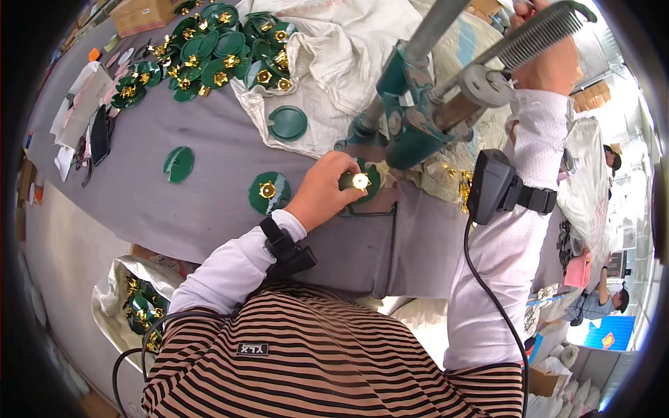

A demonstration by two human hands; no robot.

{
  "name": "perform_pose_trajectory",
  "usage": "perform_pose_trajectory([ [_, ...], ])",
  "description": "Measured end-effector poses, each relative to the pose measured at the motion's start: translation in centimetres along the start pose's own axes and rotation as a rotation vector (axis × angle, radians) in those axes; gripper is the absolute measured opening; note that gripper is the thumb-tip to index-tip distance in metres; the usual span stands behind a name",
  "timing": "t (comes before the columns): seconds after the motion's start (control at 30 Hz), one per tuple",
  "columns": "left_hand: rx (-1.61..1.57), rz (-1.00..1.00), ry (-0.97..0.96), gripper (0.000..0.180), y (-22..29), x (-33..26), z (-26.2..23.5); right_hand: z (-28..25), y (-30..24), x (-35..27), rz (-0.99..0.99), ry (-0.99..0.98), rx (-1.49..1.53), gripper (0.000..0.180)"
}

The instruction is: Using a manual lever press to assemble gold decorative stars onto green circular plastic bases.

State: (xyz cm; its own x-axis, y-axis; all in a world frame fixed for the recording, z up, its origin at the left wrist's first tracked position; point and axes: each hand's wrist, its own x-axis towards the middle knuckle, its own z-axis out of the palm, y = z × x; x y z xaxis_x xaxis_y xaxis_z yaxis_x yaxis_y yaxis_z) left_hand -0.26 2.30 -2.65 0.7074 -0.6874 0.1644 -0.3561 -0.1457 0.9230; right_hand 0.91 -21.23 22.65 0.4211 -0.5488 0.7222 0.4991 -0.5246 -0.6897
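Observation:
My left hand pinches a green disc with a gold flower-shaped metal piece at its middle, low beside the foot of a green hand press. At the upper right, my right hand is closed round the press's lever, partly hidden behind the spring. Just left of my left hand, a second green disc carries a gold piece. Farther left lies a plain green disc. Another plain one rests on the white sack.
A heap of green discs with gold pieces covers the table's far left. Loose gold pieces lie right of the press. An open sack of similar parts stands below the table's left edge. Two people are at the far right.

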Motion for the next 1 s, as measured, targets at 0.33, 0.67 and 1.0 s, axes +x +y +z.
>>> perform_pose_trajectory([
  [0.33,0.214,0.173,0.072,0.031,-0.5,2.6,1.8,-0.6,-2.6,-2.3,0.097,-0.194,0.429,0.015],
  [0.67,0.230,0.293,0.077,0.052,1.7,1.6,0.7,-14.0,-3.2,-27.0,-0.121,-0.226,-0.068,0.021],
  [1.0,0.129,0.142,0.125,0.060,1.6,2.0,3.1,-11.5,-6.9,-13.9,-0.175,-0.381,0.281,0.035],
])
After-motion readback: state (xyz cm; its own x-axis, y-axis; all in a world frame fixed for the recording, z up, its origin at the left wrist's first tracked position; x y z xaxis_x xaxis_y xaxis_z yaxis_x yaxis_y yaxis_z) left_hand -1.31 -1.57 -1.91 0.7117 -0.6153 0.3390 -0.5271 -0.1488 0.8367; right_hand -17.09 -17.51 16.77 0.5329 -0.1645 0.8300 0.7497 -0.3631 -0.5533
